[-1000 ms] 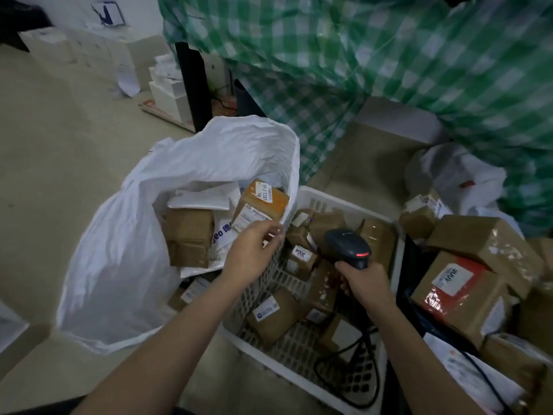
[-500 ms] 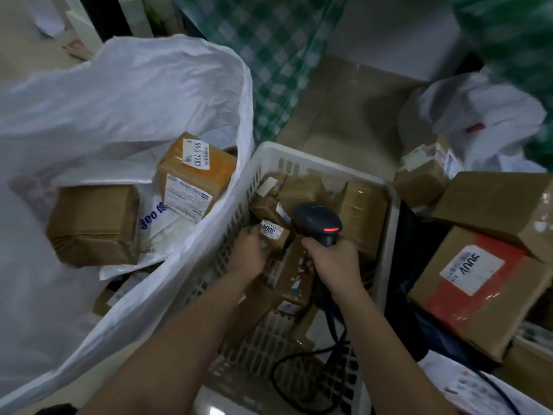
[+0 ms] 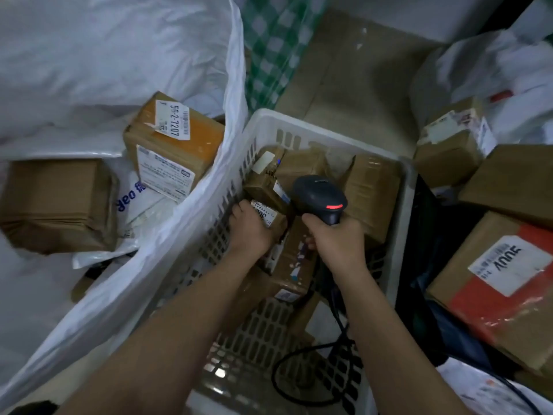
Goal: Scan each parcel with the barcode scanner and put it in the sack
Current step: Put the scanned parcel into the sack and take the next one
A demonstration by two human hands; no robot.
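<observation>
Head view, only camera. Your left hand [image 3: 250, 232] reached into the white crate [image 3: 302, 122] and gripped a small parcel [image 3: 270, 218] at the crate's left side; your fingers curled round its near end, and its white label faced up. Parcel rested among other brown parcels in the crate, touching the one behind it.

Your right hand [image 3: 335, 244] was wrapped round the handle of the scanner [image 3: 318, 196], held upright just right of the gripped parcel. Scanner head sat above the crate's parcels; a red light showed on its back. Its black cable [image 3: 287, 381] ran down from under your hand and looped over the crate floor.

Sack [image 3: 119, 55], white, stood open to the left, its rim pressed against the crate's left wall. Inside it: an orange-topped box [image 3: 179, 145] marked 56-2-7207, tilted near the crate side; a plain brown box [image 3: 57, 205] farther left; a white mailer [image 3: 140, 202] between them.

Right of the crate, a heap of larger boxes, the nearest a red-taped box [image 3: 502, 283] with a white label. Green checked cloth [image 3: 269, 55] hung beyond the crate. Whether the scanner beam fell on any label, cannot tell.
</observation>
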